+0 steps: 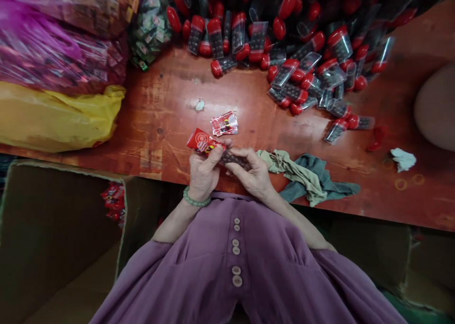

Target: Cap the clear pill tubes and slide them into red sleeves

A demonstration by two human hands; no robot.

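Observation:
Just past the table's front edge, my left hand (pixel 205 173) is closed round a red printed sleeve (pixel 201 141), its thumb lying on top. My right hand (pixel 254 173) pinches a dark, dotted case (pixel 232 159) whose far end meets the sleeve. Fingers cover the join, so I cannot tell how far the case is inside it. A small stack of red printed cards or flat sleeves (pixel 224 123) lies just beyond my hands. Farther off is a large heap of clear cases with red ends and dark dotted contents (pixel 284 75).
Bulging plastic bags fill the left, including a yellow bag (pixel 57 118). An open cardboard box (pixel 60 220) stands below the table edge. Crumpled cloths (pixel 313 175) lie right of my hand, with a white scrap (pixel 403 159) and rubber bands (pixel 401 184) beyond.

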